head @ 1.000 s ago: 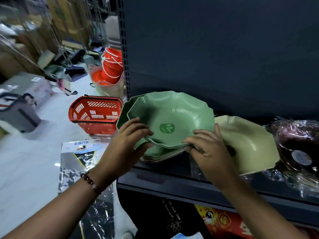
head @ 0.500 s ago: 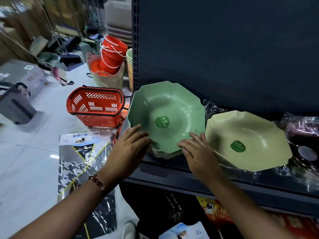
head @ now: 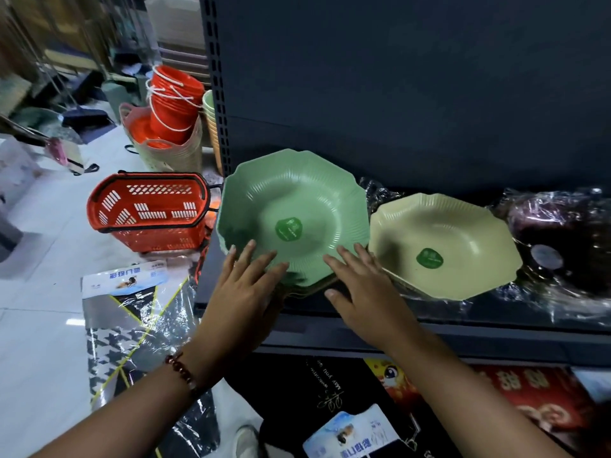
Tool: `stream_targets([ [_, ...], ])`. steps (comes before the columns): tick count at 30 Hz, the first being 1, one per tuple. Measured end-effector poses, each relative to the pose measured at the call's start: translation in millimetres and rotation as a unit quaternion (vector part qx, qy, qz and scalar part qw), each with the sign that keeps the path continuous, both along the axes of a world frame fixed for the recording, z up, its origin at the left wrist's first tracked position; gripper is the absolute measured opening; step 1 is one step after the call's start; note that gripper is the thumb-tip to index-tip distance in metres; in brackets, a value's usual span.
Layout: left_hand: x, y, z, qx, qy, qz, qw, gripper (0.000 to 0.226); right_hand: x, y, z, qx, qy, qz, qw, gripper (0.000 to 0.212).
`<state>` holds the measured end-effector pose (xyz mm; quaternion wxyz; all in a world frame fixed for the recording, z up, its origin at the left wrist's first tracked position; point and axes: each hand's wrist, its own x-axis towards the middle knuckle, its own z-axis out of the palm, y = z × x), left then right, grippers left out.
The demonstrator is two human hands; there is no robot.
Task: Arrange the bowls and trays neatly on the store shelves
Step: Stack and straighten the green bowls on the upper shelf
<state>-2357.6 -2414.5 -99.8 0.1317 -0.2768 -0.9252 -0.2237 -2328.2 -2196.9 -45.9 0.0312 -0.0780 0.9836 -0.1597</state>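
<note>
Interior of a household-goods shop. A dark metal display shelf [head: 429, 338] with a perforated upright [head: 216, 94] carries identical labelled plastic bowls, a green stack [head: 294, 206] at its left edge and a cream bowl [head: 463, 233] beside it, next to plastic-wrapped stock [head: 562, 233]. On the tiled floor stand a red shopping basket [head: 148, 209], nested orange buckets [head: 172, 100] and packaged goods [head: 132, 309] in clear film.
</note>
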Motion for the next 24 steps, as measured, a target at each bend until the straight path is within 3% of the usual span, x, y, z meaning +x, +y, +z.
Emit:
stream_targets([
  [5,11,63,25,-0.022,-0.031,-0.055,0.998,0.05,26,28,21,-0.014,0.018,-0.028,0.999,0.06],
  [12,14,165,30,-0.087,-0.027,-0.127,0.988,0.051,53,132,27,0.034,0.018,-0.09,0.995,0.056],
  [18,13,223,20,-0.157,-0.078,-0.092,0.98,0.053,59,209,13,0.105,0.043,-0.12,0.986,0.051],
  [24,21,243,4,-0.141,-0.119,-0.027,0.982,0.046,56,245,5,0.023,0.069,-0.064,0.995,0.029],
])
